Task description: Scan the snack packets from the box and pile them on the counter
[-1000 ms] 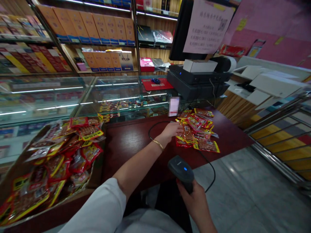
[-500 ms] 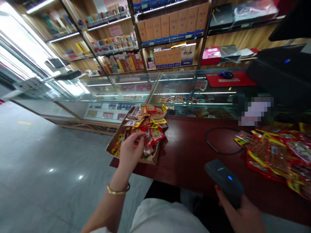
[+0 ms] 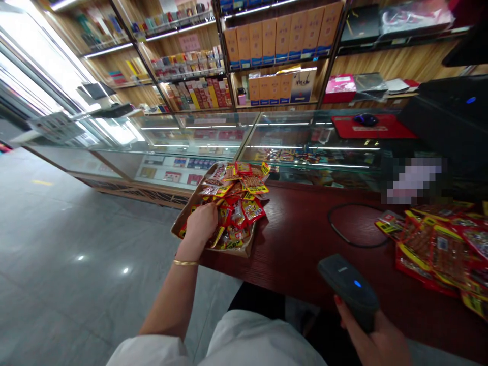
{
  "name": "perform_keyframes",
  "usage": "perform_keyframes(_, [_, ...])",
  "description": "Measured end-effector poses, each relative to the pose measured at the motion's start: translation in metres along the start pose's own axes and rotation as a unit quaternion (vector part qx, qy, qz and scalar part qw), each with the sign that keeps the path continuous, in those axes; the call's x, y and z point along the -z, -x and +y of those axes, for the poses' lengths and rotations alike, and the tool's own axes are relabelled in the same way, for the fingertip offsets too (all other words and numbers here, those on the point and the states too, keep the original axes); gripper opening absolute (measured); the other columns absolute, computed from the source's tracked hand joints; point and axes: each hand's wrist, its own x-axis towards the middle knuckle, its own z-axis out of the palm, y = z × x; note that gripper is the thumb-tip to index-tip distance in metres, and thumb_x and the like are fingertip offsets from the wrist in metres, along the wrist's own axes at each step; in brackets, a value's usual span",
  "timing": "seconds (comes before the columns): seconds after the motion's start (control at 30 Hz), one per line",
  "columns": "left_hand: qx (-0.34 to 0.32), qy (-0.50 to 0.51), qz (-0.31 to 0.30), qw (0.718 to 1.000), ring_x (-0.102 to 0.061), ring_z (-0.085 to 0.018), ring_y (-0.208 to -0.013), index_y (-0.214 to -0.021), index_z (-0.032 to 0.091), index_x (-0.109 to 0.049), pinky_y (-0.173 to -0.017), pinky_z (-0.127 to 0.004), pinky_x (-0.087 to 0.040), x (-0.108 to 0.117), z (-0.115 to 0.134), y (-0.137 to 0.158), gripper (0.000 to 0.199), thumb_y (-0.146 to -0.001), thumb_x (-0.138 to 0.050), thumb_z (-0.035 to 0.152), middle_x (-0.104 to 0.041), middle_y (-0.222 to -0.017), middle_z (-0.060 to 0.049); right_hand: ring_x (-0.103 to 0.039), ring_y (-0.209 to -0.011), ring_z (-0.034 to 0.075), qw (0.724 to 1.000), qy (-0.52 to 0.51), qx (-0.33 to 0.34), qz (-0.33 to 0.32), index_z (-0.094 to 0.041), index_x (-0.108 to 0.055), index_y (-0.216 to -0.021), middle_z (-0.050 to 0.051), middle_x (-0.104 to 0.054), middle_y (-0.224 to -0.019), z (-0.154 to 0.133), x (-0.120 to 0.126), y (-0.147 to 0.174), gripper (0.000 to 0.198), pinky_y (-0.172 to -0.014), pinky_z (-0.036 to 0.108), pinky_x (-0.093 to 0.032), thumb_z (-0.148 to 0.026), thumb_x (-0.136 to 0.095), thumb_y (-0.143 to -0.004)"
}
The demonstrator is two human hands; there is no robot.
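In the head view, my left hand [image 3: 202, 223] reaches into a shallow cardboard box [image 3: 247, 250] heaped with snack packets [image 3: 251, 208] in red, yellow and clear wrap. Its fingers are curled closed over the left part of the heap; a packet edge shows beside them, though the fingertips are mostly hidden. My right hand [image 3: 375, 333] is wrapped round a dark barcode scanner [image 3: 348, 290] with a blue light, held over the front edge of the dark red wooden tabletop [image 3: 290, 239]. The scanner's head points up and left.
More snack packets [image 3: 438, 249] lie piled at the right. A black cable loop [image 3: 331, 223] rests on the tabletop. Behind stand a glass display counter [image 3: 213, 134], a red mouse pad [image 3: 392, 129] and shelves with boxes [image 3: 269, 40]. Grey floor tiles [image 3: 99, 284] lie left.
My left hand has gone down and slightly left into the box, and its fingers have closed among the packets. The right hand still holds the scanner. The view has shifted slightly.
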Motion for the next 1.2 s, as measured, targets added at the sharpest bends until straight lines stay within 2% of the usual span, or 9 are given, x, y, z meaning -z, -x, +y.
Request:
perform_keyframes(0.13, [0.024, 0.147, 0.158, 0.976, -0.071, -0.027, -0.092, -0.111, 0.018, -0.071, -0.08, -0.035, -0.053, 0.031, 0.009, 0.032, 0.036, -0.1, -0.042, 0.035, -0.076, -0.101, -0.012, -0.076, -0.067, 0.036, 0.999, -0.011, -0.01, 0.048, -0.028, -0.073, -0.073, 0.01, -0.078, -0.063, 0.0, 0.002, 0.002, 0.044, -0.069, 0.041, -0.06, -0.071, -0.063, -0.073])
perform_keyframes(0.23, [0.013, 0.399, 0.22, 0.89, -0.07, -0.019, -0.082, -0.121, 0.024, -0.069, -0.071, -0.027, -0.056, 0.048, 0.038, 0.062, 0.035, -0.098, -0.051, 0.044, -0.074, -0.109, -0.004, -0.076, -0.069, 0.035, 0.997, -0.021, -0.003, 0.076, -0.028, -0.071, -0.069, 0.01, -0.078, -0.065, 0.0, 0.003, 0.004, 0.044, -0.069, 0.04, -0.06, -0.07, -0.063, -0.075])
perform_keyframes(0.47, [-0.006, 0.726, -0.089, 0.682, -0.068, -0.025, -0.098, -0.097, 0.019, -0.076, -0.086, -0.036, -0.06, -0.016, 0.133, 0.08, 0.036, -0.081, -0.073, 0.051, -0.073, -0.104, -0.007, -0.076, -0.076, 0.033, 0.991, -0.056, -0.019, 0.122, -0.024, -0.072, -0.078, 0.011, -0.081, -0.081, -0.008, 0.009, 0.012, 0.045, -0.071, 0.037, -0.058, -0.067, -0.063, -0.079])
perform_keyframes(0.6, [-0.043, 0.684, -0.159, 0.711, -0.07, -0.027, -0.097, -0.088, 0.017, -0.078, -0.095, -0.041, -0.055, -0.071, 0.151, 0.079, 0.036, -0.089, -0.062, 0.05, -0.076, -0.098, -0.011, -0.075, -0.071, 0.031, 0.989, -0.071, -0.012, 0.13, -0.023, -0.072, -0.081, 0.01, -0.08, -0.077, -0.004, 0.012, 0.019, 0.046, -0.069, 0.035, -0.058, -0.068, -0.062, -0.081])
perform_keyframes(0.7, [-0.081, 0.611, -0.105, 0.78, -0.067, -0.029, -0.113, -0.092, 0.019, -0.078, -0.103, -0.042, -0.05, -0.094, 0.151, 0.08, 0.016, -0.079, -0.072, 0.026, -0.074, -0.115, -0.012, -0.074, -0.065, 0.029, 0.991, -0.068, 0.0, 0.118, -0.024, -0.072, -0.078, 0.008, -0.079, -0.069, 0.002, 0.011, 0.02, 0.043, -0.067, 0.034, -0.058, -0.066, -0.064, -0.082])
perform_keyframes(0.77, [-0.094, 0.59, -0.08, 0.798, -0.057, -0.03, -0.131, -0.103, 0.022, -0.077, -0.108, -0.041, -0.047, -0.102, 0.148, 0.081, 0.034, -0.071, -0.073, 0.012, -0.063, -0.139, -0.012, -0.074, -0.064, 0.029, 0.991, -0.063, 0.007, 0.114, -0.024, -0.071, -0.076, 0.007, -0.077, -0.064, 0.003, 0.011, 0.019, 0.042, -0.067, 0.034, -0.058, -0.065, -0.064, -0.082])
perform_keyframes(0.9, [-0.063, 0.629, -0.128, 0.764, -0.063, -0.026, -0.122, -0.126, 0.023, -0.067, -0.101, -0.04, -0.052, -0.111, 0.145, 0.074, 0.059, -0.069, -0.072, 0.007, -0.064, -0.138, -0.013, -0.076, -0.067, 0.031, 0.992, -0.059, 0.027, 0.107, -0.023, -0.073, -0.079, 0.007, -0.076, -0.063, -0.003, 0.007, 0.017, 0.043, -0.07, 0.036, -0.059, -0.064, -0.063, -0.084])
perform_keyframes(1.07, [-0.031, 0.708, -0.15, 0.69, -0.07, -0.021, -0.103, -0.11, 0.019, -0.068, -0.097, -0.035, -0.053, -0.119, 0.148, 0.057, 0.038, -0.073, -0.074, 0.016, -0.075, -0.105, -0.008, -0.078, -0.076, 0.031, 0.993, -0.061, 0.071, 0.074, -0.021, -0.076, -0.096, 0.008, -0.081, -0.077, -0.012, 0.003, 0.016, 0.04, -0.077, 0.037, -0.06, -0.057, -0.06, -0.088])
perform_keyframes(1.2, [-0.035, 0.716, -0.103, 0.689, -0.069, -0.018, -0.097, -0.102, 0.019, -0.069, -0.093, -0.03, -0.052, -0.126, 0.15, 0.052, 0.024, -0.078, -0.072, 0.022, -0.074, -0.1, -0.006, -0.078, -0.091, 0.031, 0.992, -0.04, 0.112, 0.032, -0.02, -0.075, -0.107, 0.01, -0.083, -0.096, -0.016, 0.0, 0.018, 0.037, -0.085, 0.037, -0.06, -0.05, -0.057, -0.092])
